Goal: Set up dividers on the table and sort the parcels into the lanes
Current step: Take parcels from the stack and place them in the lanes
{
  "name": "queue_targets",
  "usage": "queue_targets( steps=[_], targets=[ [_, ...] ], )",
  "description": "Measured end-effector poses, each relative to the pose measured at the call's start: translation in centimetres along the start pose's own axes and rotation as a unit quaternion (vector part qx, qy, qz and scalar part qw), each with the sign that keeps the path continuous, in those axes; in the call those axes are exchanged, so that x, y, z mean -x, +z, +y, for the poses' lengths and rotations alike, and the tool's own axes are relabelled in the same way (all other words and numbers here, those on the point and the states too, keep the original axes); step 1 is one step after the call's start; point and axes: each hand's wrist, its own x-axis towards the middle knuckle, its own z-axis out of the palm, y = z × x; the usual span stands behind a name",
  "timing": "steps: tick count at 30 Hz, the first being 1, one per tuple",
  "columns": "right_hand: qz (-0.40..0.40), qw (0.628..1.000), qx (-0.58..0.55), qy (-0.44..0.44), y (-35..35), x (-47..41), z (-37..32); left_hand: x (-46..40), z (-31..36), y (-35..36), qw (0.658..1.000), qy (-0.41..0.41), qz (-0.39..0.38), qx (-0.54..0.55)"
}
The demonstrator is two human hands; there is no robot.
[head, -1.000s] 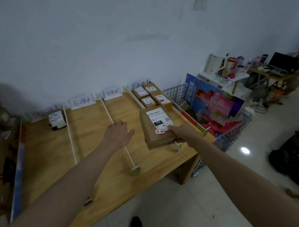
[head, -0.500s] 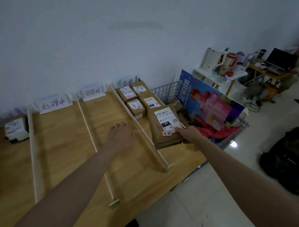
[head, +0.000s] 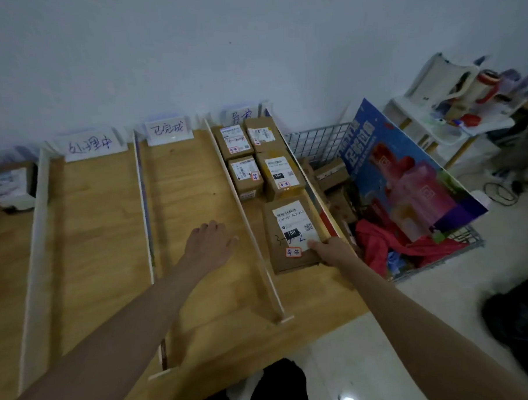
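Observation:
A brown cardboard parcel [head: 291,235] with a white label and an orange sticker lies in the rightmost lane of the wooden table [head: 100,225]. My right hand [head: 331,251] grips its near right corner, thumb on the label. Several smaller parcels [head: 255,161] sit behind it in the same lane. My left hand [head: 210,244] rests flat, fingers straight, on the table in the lane to the left. White dividers [head: 254,218] run front to back, and another divider [head: 143,205] bounds that lane's left side. Handwritten lane signs [head: 167,130] stand against the wall.
A white parcel [head: 12,188] sits in the far-left lane. Right of the table stands a wire basket [head: 317,143] with more boxes, red cloth and a blue poster board [head: 407,175]. A small white table [head: 453,122] with clutter is beyond. A dark bag [head: 522,318] lies on the floor.
My right hand has brought the parcel from above the table edge down into the rightmost lane, behind the other boxes. The view has shifted left and closer. My left hand stays on the table.

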Motion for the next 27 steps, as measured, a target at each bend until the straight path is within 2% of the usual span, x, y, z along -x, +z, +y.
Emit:
queue_targets(
  steps=[11, 27],
  targets=[
    [-0.119, 0.992, 0.046, -0.02, 0.9, -8.1, 1.1, -1.8, 4.3, 4.6, 0.995, -0.075, -0.063, 0.001],
    [-0.177, 0.979, 0.093, -0.032, 2.5, -11.3, -0.8, -3.6, 4.2, 6.4, 0.987, -0.13, -0.073, 0.065]
  ],
)
